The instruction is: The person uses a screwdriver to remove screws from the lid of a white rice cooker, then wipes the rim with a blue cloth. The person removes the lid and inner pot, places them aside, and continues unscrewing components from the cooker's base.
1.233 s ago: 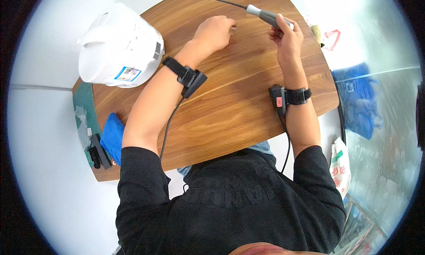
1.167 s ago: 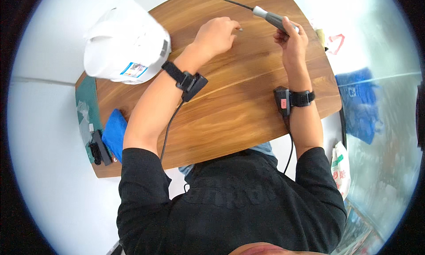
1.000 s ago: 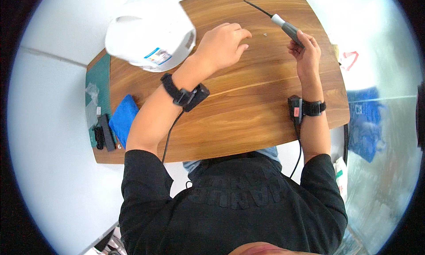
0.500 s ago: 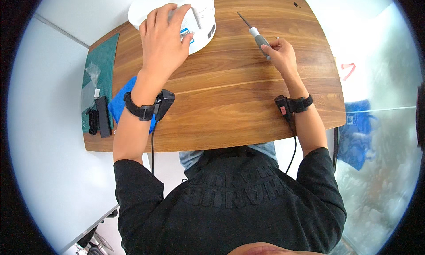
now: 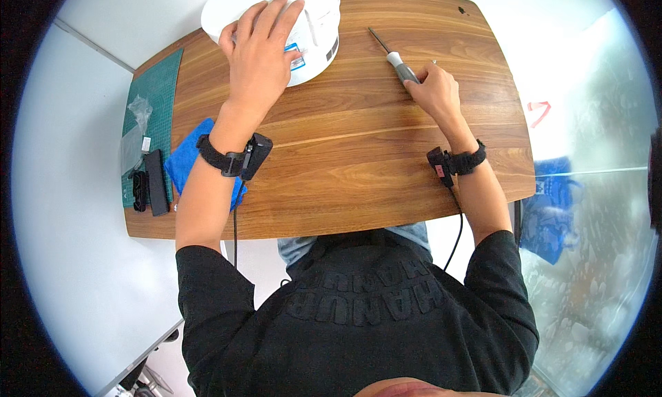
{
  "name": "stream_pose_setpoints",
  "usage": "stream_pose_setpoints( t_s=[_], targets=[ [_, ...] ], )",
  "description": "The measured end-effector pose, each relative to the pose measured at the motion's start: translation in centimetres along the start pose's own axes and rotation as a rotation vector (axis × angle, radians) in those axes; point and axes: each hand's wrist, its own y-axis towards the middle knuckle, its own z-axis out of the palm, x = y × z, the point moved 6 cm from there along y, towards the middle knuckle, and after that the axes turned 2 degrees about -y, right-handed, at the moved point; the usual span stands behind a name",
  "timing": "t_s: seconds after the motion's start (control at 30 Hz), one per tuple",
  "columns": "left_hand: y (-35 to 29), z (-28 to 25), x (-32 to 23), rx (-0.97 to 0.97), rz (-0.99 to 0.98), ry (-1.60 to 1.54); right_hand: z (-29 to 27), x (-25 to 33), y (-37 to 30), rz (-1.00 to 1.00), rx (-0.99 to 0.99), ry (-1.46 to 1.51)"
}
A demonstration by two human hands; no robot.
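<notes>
My left hand (image 5: 261, 55) rests with spread fingers on a rounded white plastic appliance (image 5: 318, 48) at the table's far left. The appliance carries a blue-edged label and dark patches on its side; its far part is cut off by the picture's upper edge. Over the right half of the table, my right hand (image 5: 437, 90) is closed around the handle of a screwdriver (image 5: 400, 64). The handle is grey and white, and the thin dark shaft points away and to the left. Some of the right fingers are hidden behind the hand.
Both hands are over a wooden table (image 5: 331, 155). On its left lie a green cutting mat (image 5: 157, 86), a clear plastic bag (image 5: 141, 111), a blue cloth (image 5: 186, 161) and a dark oblong bar (image 5: 157, 183). Cables hang from the black wrist devices (image 5: 256, 155). A glass panel (image 5: 593, 224) stands at the right.
The screwdriver and my right hand have shifted slightly nearer, its tip now lower in view. My left hand stays on the appliance, with its fingers a little more spread.
</notes>
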Motion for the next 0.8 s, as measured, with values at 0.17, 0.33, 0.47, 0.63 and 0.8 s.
stream_pose_setpoints(
  t_s=[0.17, 0.33, 0.47, 0.63, 0.8],
  targets=[
    [-0.3, -0.7, 0.6, 0.030, -0.008, -0.018, 0.0, 0.7, 0.7, -0.026, 0.071, -0.092],
    [-1.2, -1.5, 2.7, 0.043, 0.012, -0.076, -1.2, 1.8, 0.8, 0.007, 0.116, -0.143],
    [-1.8, -2.5, 4.7, 0.088, 0.055, -0.089, -2.1, 5.1, 0.8, -0.212, 0.075, 0.104],
    [-1.8, -4.1, 4.7, 0.098, 0.052, -0.001, -1.8, 11.4, 0.2, -0.530, 0.120, 0.607],
    [-1.4, -4.5, 1.9, -0.069, -0.015, -0.147, -0.1, 14.9, 1.3, -0.501, 0.025, 0.756]
  ],
)
